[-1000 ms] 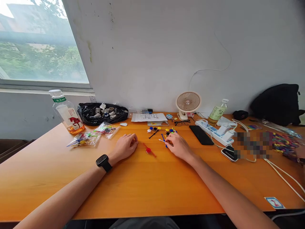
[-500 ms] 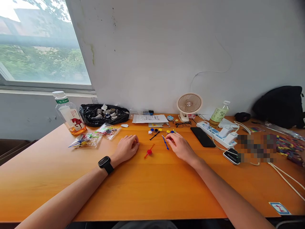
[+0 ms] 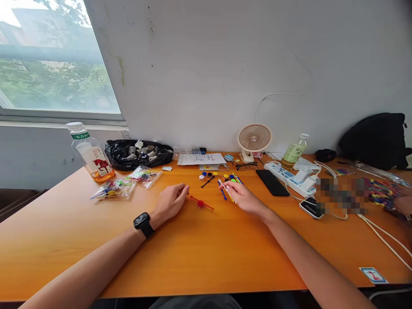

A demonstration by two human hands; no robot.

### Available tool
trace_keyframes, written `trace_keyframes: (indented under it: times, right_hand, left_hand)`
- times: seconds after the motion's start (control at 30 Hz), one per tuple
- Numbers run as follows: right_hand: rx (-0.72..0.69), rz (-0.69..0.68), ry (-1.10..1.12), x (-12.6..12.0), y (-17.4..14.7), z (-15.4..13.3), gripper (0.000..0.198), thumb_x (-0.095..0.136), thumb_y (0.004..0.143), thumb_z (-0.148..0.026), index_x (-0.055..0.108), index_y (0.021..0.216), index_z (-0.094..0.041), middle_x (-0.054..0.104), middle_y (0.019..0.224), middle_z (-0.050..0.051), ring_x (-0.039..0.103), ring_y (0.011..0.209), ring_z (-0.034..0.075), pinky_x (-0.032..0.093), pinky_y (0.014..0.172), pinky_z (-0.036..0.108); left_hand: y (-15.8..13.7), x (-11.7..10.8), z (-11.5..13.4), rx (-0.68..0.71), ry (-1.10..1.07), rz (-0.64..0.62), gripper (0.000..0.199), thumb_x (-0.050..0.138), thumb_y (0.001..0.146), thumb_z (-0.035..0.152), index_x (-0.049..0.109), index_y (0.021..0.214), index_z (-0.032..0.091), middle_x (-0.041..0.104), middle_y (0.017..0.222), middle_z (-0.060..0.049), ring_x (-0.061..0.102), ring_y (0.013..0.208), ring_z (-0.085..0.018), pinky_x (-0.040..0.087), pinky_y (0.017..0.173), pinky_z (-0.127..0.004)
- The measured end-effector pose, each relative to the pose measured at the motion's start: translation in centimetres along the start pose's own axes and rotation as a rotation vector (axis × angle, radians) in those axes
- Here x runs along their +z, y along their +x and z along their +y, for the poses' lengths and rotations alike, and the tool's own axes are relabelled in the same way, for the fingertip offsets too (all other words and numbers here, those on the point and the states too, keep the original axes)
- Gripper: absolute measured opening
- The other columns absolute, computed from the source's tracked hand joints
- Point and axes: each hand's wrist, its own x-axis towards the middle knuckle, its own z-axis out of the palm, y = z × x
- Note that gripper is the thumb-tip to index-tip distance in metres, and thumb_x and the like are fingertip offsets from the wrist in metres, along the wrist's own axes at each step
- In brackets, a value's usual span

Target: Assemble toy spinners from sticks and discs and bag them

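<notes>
A red spinner (image 3: 200, 204), an arrow on a round red base, lies on the table between my hands. My left hand (image 3: 170, 201), a black watch on its wrist, rests just left of the arrow's end with its fingers curled; nothing shows in them. A thin white arrow (image 3: 227, 191) is pinched between the fingers and thumb of my right hand (image 3: 246, 197). Beneath and beside this hand lie a blue arrow (image 3: 222, 191) and yellow arrows, partly covered by it. A black arrow (image 3: 207, 182) lies farther back, near several small coloured round bases (image 3: 215, 174).
Clear bags of coloured parts (image 3: 116, 188), a tea bottle (image 3: 93, 154) and a black bag of scraps (image 3: 138, 154) stand left. Paper (image 3: 201, 159) and a fan (image 3: 254, 139) are behind. On the right lie a phone (image 3: 272, 183), a power strip (image 3: 291, 180) and cables.
The red arrow has turned to another direction on its base. My right hand now shows a white arrow in its fingers. My left hand has rolled slightly, thumb side up.
</notes>
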Motion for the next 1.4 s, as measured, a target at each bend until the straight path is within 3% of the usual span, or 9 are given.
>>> trace_keyframes:
  times: [0.17, 0.3, 0.4, 0.47, 0.57, 0.8, 1.07, 1.2, 1.4]
  right_hand:
    - [0.158, 0.01, 0.325, -0.2, 0.0, -0.3, 0.042, 0.052, 0.099, -0.058, 0.066, 0.107, -0.019, 0.062, 0.075, 0.002, 0.058, 0.064, 0.016, 0.047, 0.06, 0.027]
    - [0.15, 0.164, 0.426, -0.4, 0.3, -0.3, 0.041, 0.056, 0.094, -0.06, 0.063, 0.102, -0.021, 0.046, 0.068, -0.004, 0.044, 0.059, 0.013, 0.037, 0.055, 0.024]
    - [0.126, 0.29, 0.378, -0.7, 0.4, -0.2, 0.042, 0.056, 0.094, -0.062, 0.063, 0.101, -0.02, 0.043, 0.071, -0.004, 0.044, 0.062, 0.013, 0.04, 0.058, 0.025]
    - [0.11, 0.329, 0.356, -0.8, 0.5, -0.2, 0.044, 0.055, 0.094, -0.062, 0.064, 0.103, -0.02, 0.047, 0.076, -0.003, 0.044, 0.063, 0.013, 0.042, 0.06, 0.026]
    - [0.089, 0.336, 0.335, -0.7, 0.5, -0.1, 0.043, 0.057, 0.095, -0.061, 0.065, 0.108, -0.021, 0.051, 0.082, -0.001, 0.048, 0.065, 0.013, 0.046, 0.061, 0.027]
    - [-0.105, 0.339, 0.151, -0.1, 0.4, -0.2, 0.029, 0.056, 0.102, -0.049, 0.066, 0.106, -0.021, 0.064, 0.111, 0.01, 0.064, 0.093, 0.022, 0.059, 0.078, 0.035]
    - [-0.416, 0.27, -0.154, 2.3, -0.6, -1.5, 0.015, 0.054, 0.107, -0.027, 0.068, 0.105, -0.023, 0.064, 0.101, 0.008, 0.062, 0.098, 0.024, 0.051, 0.09, 0.04]
    - [-0.411, 0.285, -0.111, 3.2, -0.5, -1.6, 0.012, 0.058, 0.104, -0.027, 0.069, 0.102, -0.023, 0.064, 0.098, 0.007, 0.063, 0.093, 0.023, 0.052, 0.087, 0.038]
    - [-0.235, 0.322, 0.045, 3.4, 0.7, -1.2, 0.011, 0.064, 0.097, -0.029, 0.067, 0.09, -0.021, 0.071, 0.086, 0.004, 0.067, 0.076, 0.02, 0.055, 0.073, 0.032]
  left_hand:
    - [-0.4, 0.3, 0.6, -0.026, -0.009, -0.01, 0.052, 0.036, 0.107, 0.054, 0.068, 0.08, 0.023, 0.073, 0.077, -0.004, 0.066, 0.069, -0.022, 0.037, 0.061, -0.03]
    - [-1.0, 0.2, 1.9, 0.01, -0.043, -0.071, 0.055, 0.035, 0.108, 0.055, 0.073, 0.084, 0.023, 0.073, 0.077, -0.005, 0.066, 0.073, -0.023, 0.043, 0.067, -0.032]
    - [-1.9, 0.0, 3.3, 0.208, -0.155, -0.239, 0.047, 0.04, 0.108, 0.056, 0.077, 0.108, 0.027, 0.077, 0.102, -0.006, 0.067, 0.096, -0.025, 0.049, 0.088, -0.035]
    - [-2.4, -0.1, 3.9, 0.344, -0.234, -0.387, 0.042, 0.048, 0.106, 0.055, 0.07, 0.134, 0.033, 0.073, 0.125, -0.006, 0.063, 0.115, -0.025, 0.047, 0.103, -0.037]
    - [-2.7, 0.2, 3.9, 0.367, -0.301, -0.44, 0.05, 0.052, 0.106, 0.051, 0.055, 0.151, 0.032, 0.064, 0.142, -0.008, 0.058, 0.129, -0.025, 0.044, 0.112, -0.04]
    - [-2.3, 1.4, 2.9, 0.444, -0.225, -0.285, 0.033, 0.057, 0.104, 0.038, 0.066, 0.133, 0.024, 0.069, 0.128, -0.011, 0.062, 0.119, -0.027, 0.048, 0.107, -0.042]
    - [-2.2, 1.5, 2.8, 0.523, -0.194, -0.279, 0.024, 0.06, 0.102, 0.029, 0.07, 0.123, 0.024, 0.068, 0.127, -0.008, 0.062, 0.115, -0.025, 0.05, 0.105, -0.041]
    - [-2.2, 1.5, 2.7, 0.529, -0.209, -0.268, 0.021, 0.061, 0.101, 0.027, 0.071, 0.119, 0.025, 0.069, 0.126, -0.007, 0.062, 0.115, -0.025, 0.05, 0.105, -0.04]
    - [-2.2, 1.6, 2.6, 0.517, -0.215, -0.262, 0.02, 0.061, 0.1, 0.026, 0.072, 0.117, 0.025, 0.07, 0.125, -0.007, 0.062, 0.115, -0.025, 0.051, 0.105, -0.041]
